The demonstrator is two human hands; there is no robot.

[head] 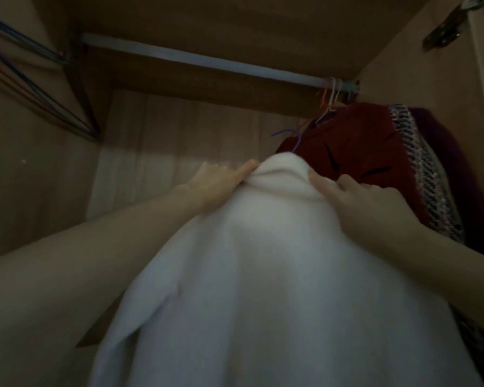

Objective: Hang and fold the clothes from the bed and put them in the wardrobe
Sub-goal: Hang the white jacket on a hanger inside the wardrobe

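Observation:
A white garment (263,275) fills the lower middle of the head view, raised inside the wooden wardrobe (235,12). A purple hanger hook (295,135) sticks out above its collar. My left hand (221,182) presses on the garment's left shoulder near the collar, fingers closed on the cloth. On the right shoulder, my right hand (355,196) grips the fabric. The grey hanging rail (201,61) runs across above the hook, which is below the rail and apart from it.
A dark red garment (355,146), a patterned woven one (428,169) and a dark purple one (442,141) hang at the rail's right end. Several empty wire hangers (25,79) hang at the far left. A metal door hinge (453,23) sits top right.

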